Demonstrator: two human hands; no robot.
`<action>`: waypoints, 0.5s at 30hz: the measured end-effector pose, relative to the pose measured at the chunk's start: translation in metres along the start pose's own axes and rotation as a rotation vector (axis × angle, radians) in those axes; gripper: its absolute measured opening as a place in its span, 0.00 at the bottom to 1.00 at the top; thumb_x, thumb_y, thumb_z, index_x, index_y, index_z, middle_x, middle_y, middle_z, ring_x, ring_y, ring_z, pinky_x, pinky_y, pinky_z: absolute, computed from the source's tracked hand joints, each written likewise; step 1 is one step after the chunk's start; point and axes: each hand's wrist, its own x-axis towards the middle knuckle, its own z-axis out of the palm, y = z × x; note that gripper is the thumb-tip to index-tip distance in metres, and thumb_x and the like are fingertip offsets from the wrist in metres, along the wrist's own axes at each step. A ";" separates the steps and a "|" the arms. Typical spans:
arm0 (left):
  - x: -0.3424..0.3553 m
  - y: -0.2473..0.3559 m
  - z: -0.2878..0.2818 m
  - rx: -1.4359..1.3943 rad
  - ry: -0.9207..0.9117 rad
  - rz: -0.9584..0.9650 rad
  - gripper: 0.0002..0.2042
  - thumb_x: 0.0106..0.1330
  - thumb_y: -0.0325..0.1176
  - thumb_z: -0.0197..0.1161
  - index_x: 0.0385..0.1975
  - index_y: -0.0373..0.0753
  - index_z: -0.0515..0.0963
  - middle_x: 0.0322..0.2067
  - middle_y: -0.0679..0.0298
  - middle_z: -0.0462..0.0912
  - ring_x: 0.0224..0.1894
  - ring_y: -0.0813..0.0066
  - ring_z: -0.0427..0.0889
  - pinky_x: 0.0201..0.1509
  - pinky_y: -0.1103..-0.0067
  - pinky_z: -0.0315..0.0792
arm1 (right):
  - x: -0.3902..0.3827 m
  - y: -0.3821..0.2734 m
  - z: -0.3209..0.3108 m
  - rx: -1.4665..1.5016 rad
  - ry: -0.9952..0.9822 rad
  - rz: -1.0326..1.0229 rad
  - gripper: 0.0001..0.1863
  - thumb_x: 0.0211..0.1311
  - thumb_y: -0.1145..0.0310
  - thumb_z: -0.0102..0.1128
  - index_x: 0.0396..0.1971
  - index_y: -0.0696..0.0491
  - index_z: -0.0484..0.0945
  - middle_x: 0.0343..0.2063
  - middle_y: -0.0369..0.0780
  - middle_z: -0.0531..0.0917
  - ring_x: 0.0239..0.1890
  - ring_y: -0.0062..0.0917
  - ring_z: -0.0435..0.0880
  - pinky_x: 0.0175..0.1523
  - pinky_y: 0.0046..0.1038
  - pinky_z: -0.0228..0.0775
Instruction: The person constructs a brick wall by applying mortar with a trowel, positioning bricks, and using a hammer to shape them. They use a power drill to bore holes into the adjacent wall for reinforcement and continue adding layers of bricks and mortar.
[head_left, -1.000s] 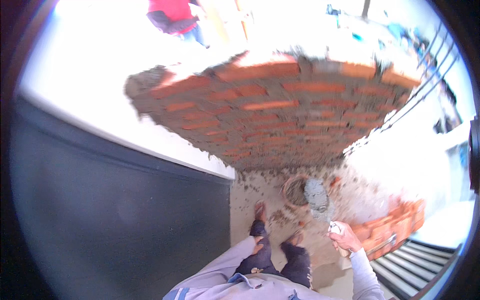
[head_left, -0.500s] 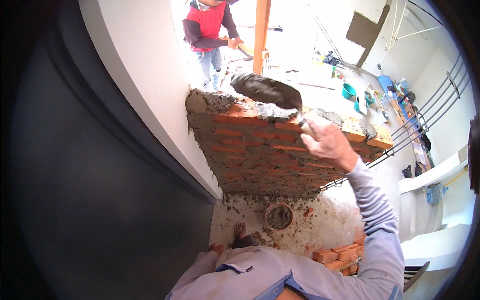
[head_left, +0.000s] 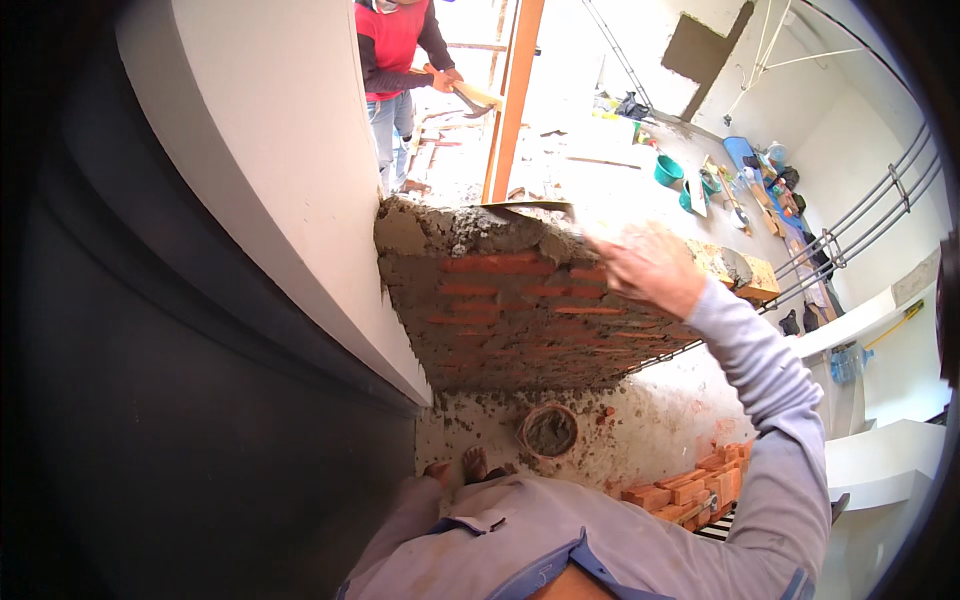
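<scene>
My right hand (head_left: 650, 265) is closed around the handle of a trowel, over the top of a low brick wall (head_left: 500, 325). The trowel blade (head_left: 540, 207) points left and shows nearly edge-on, at the wall's far top edge. Wet grey mortar (head_left: 480, 232) covers the left part of the wall top, below and beside the blade. The handle is mostly hidden in my fist. My left sleeve (head_left: 395, 520) reaches down beside the dark panel. Skin shows at its end, near a bare foot (head_left: 475, 463), but its fingers cannot be made out.
A bucket of mortar (head_left: 548, 432) stands on the splattered floor below the wall. Stacked bricks (head_left: 690, 490) lie right of me. Steel rebar (head_left: 850, 235) sticks out past the wall's right end. Beyond the wall, a co-worker (head_left: 395, 60) holds a hammer-like tool beside an orange post (head_left: 515, 100).
The trowel has come down from above the wall and turned from showing its broad face to nearly edge-on. Fresh mortar now lies on the left wall top, where bricks showed before.
</scene>
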 end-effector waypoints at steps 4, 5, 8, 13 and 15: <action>0.134 -0.135 0.087 -0.023 -0.090 -0.004 0.20 0.66 0.49 0.53 0.39 0.35 0.81 0.39 0.53 0.83 0.41 0.59 0.81 0.47 0.66 0.72 | -0.051 0.011 0.010 0.251 0.428 -0.012 0.18 0.56 0.68 0.54 0.48 0.55 0.73 0.20 0.41 0.77 0.23 0.34 0.76 0.32 0.34 0.68; 0.157 -0.160 0.099 -0.037 -0.095 -0.015 0.20 0.66 0.49 0.54 0.39 0.35 0.81 0.39 0.53 0.83 0.41 0.59 0.81 0.46 0.66 0.72 | -0.059 -0.001 0.000 0.496 0.210 0.181 0.15 0.58 0.68 0.56 0.45 0.56 0.73 0.22 0.42 0.77 0.24 0.33 0.77 0.31 0.33 0.69; 0.184 -0.189 0.110 -0.052 -0.109 -0.008 0.20 0.66 0.48 0.54 0.39 0.35 0.80 0.38 0.53 0.83 0.41 0.60 0.81 0.46 0.66 0.72 | -0.081 -0.063 0.006 1.052 0.103 0.506 0.12 0.68 0.64 0.53 0.41 0.58 0.71 0.18 0.42 0.74 0.19 0.28 0.75 0.27 0.31 0.68; 0.201 -0.211 0.101 -0.041 -0.093 0.011 0.19 0.65 0.48 0.55 0.39 0.35 0.80 0.37 0.54 0.83 0.39 0.61 0.81 0.46 0.67 0.72 | -0.040 -0.166 0.056 1.094 0.319 0.481 0.13 0.66 0.65 0.53 0.44 0.57 0.66 0.34 0.55 0.78 0.33 0.53 0.79 0.34 0.48 0.72; 0.210 -0.223 0.098 -0.043 -0.076 0.025 0.19 0.65 0.47 0.56 0.40 0.35 0.80 0.36 0.55 0.83 0.39 0.61 0.81 0.45 0.67 0.72 | -0.028 -0.168 0.061 1.042 0.295 0.526 0.13 0.66 0.65 0.53 0.43 0.57 0.66 0.35 0.55 0.78 0.33 0.54 0.79 0.35 0.48 0.72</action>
